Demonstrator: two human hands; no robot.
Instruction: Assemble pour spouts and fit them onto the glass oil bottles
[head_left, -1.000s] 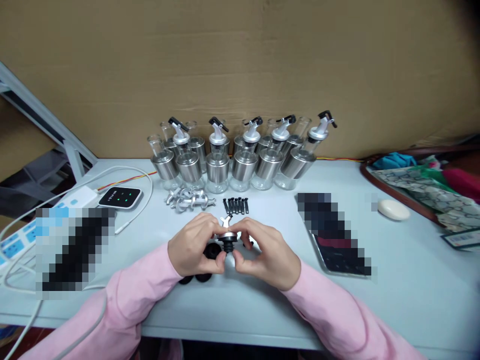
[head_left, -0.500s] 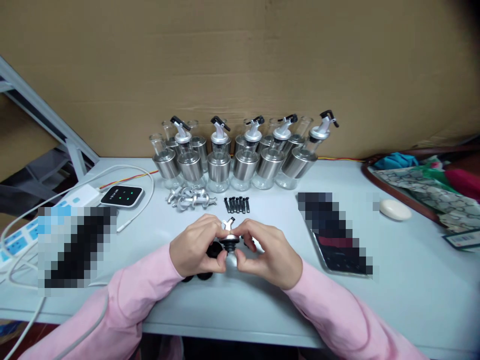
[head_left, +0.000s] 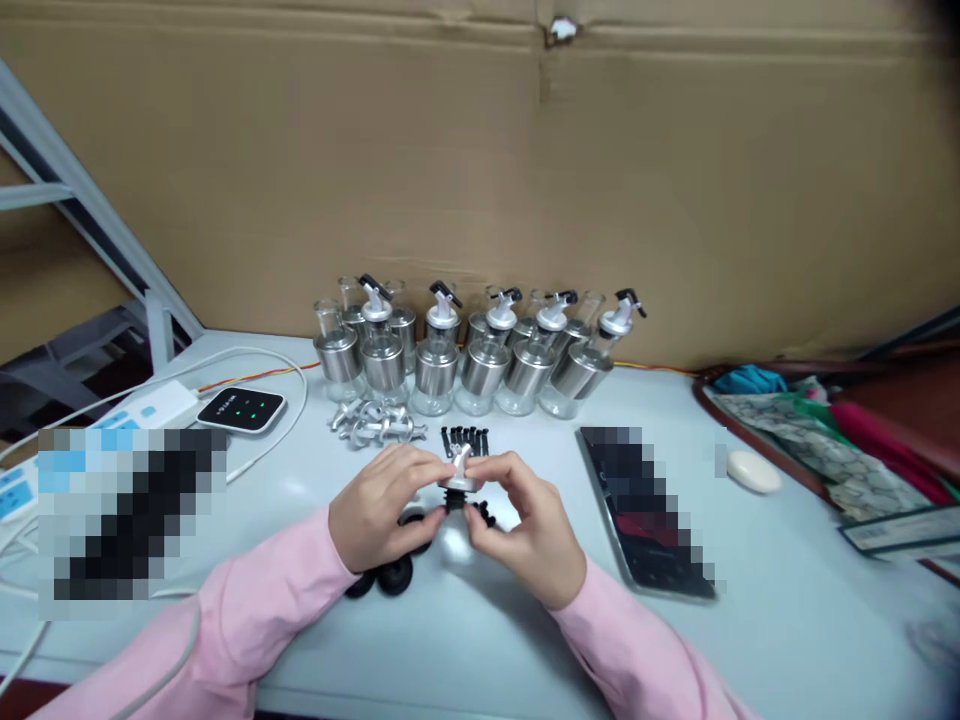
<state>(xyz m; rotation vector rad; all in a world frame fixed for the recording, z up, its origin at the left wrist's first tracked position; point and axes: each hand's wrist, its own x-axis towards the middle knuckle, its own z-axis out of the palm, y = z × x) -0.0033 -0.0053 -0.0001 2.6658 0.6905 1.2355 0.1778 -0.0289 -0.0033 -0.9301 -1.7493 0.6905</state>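
Between my two hands is a silver bottle pourer (head_left: 460,478) with a ribbed black stopper below its collar, held upright above the table. My left hand (head_left: 386,505) pinches it from the left, thumb low at the stopper and fingers at the collar. From the other side my right hand (head_left: 529,520) grips it the same way. Several black rubber stoppers (head_left: 395,575) lie under and beside my left hand. Small black pieces (head_left: 486,515) show behind my right fingers. Beyond my hands are a pile of silver pourer parts (head_left: 379,425) and a row of black levers (head_left: 465,440).
Glass bottles with steel sleeves (head_left: 435,370), several topped with pourers, stand along the cardboard wall (head_left: 480,180). At left are a Wi-Fi device (head_left: 241,410), a power strip (head_left: 172,405) and cables. A phone (head_left: 645,520), a white oval object (head_left: 754,472) and a bag (head_left: 780,430) are at right.
The camera view has tilted up, so the bottles sit lower in the picture. The pourer has turned between my fingers, and both hands still hold it.
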